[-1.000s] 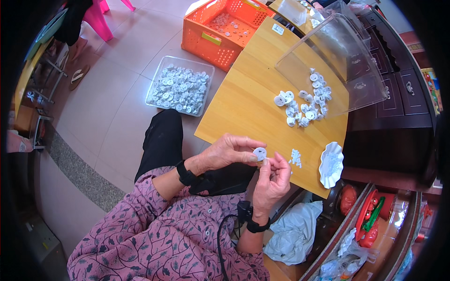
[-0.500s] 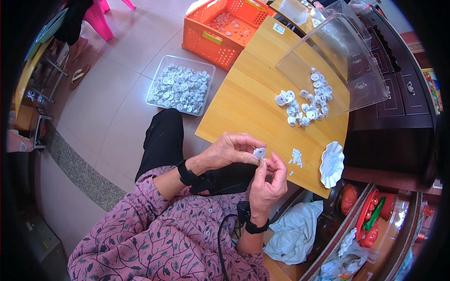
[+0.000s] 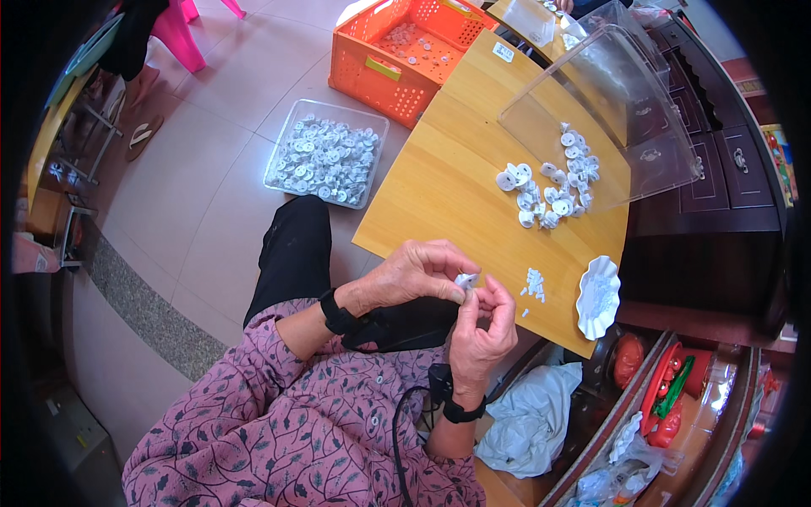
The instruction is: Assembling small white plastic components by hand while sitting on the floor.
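Observation:
My left hand [image 3: 418, 272] pinches a small round white plastic piece [image 3: 465, 280] between thumb and fingers, just off the table's near edge. Thumb and forefinger of my right hand [image 3: 483, 325] close against the piece's lower right side; whether a smaller part sits between them is hidden. Close by on the wooden table [image 3: 431, 186] lies a little heap of tiny white pins [image 3: 534, 285], with a single pin [image 3: 525, 313] apart from it. Farther back is a cluster of similar round white pieces [image 3: 557, 190].
A clear tub [image 3: 272, 173] full of white pieces stands beyond my knee. Behind it is an orange crate [image 3: 380, 89]. A white scalloped dish [image 3: 585, 317] and a tilted clear plastic cover [image 3: 541, 89] occupy the table's right side. An open drawer [image 3: 655, 355] and a pale plastic bag [image 3: 528, 414] lie below right.
The round white piece has turned in my fingers: its face showed before, and now it is seen more edge-on. Both hands have stayed almost in place.

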Motion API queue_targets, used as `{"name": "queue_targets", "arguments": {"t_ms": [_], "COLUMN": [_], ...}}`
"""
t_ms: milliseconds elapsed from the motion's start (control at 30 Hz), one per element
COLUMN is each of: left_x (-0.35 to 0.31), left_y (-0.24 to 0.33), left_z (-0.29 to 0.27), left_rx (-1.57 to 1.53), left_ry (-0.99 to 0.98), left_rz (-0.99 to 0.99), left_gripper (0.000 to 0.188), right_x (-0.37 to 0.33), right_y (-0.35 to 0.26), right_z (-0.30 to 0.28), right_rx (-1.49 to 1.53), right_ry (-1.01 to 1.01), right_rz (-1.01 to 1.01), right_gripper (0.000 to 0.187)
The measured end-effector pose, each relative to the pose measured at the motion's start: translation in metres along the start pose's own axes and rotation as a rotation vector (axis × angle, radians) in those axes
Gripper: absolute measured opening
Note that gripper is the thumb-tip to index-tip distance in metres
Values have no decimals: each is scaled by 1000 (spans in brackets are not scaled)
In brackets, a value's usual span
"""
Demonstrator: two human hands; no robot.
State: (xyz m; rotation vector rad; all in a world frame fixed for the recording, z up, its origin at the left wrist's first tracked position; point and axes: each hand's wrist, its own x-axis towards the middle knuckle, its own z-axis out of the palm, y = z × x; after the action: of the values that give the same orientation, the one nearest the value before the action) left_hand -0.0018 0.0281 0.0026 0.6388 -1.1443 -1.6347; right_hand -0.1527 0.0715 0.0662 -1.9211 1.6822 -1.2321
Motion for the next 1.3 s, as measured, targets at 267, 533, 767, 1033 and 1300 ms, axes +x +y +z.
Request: {"name": "queue_targets", "arguments": {"t_ms": [267,533,767,1033,1300], "left_x": [-1,-1,-2,-1,-2], "left_y": [2,1,1,1,1], "left_z": [1,-3,-2,-1,-1], "left_rx": [17,9,-154,-97,-84], "left_ry": [-36,-15,9,14,-1], "left_rz": [60,17,-25,-9,12], "left_gripper": [39,39,38,38,37], "right_x": [0,-3,-2,2,2], "right_y": [-3,-1,-1,-9,-3], "right_z": [-5,-1,-7,-5,-3], "right_rx": [-16,115,70,31,1], "right_ry": [-57,-46,-84,-115,-113], "right_rz": [-1,154,150,117,66], "right_gripper": [28,25,9,9,10]}}
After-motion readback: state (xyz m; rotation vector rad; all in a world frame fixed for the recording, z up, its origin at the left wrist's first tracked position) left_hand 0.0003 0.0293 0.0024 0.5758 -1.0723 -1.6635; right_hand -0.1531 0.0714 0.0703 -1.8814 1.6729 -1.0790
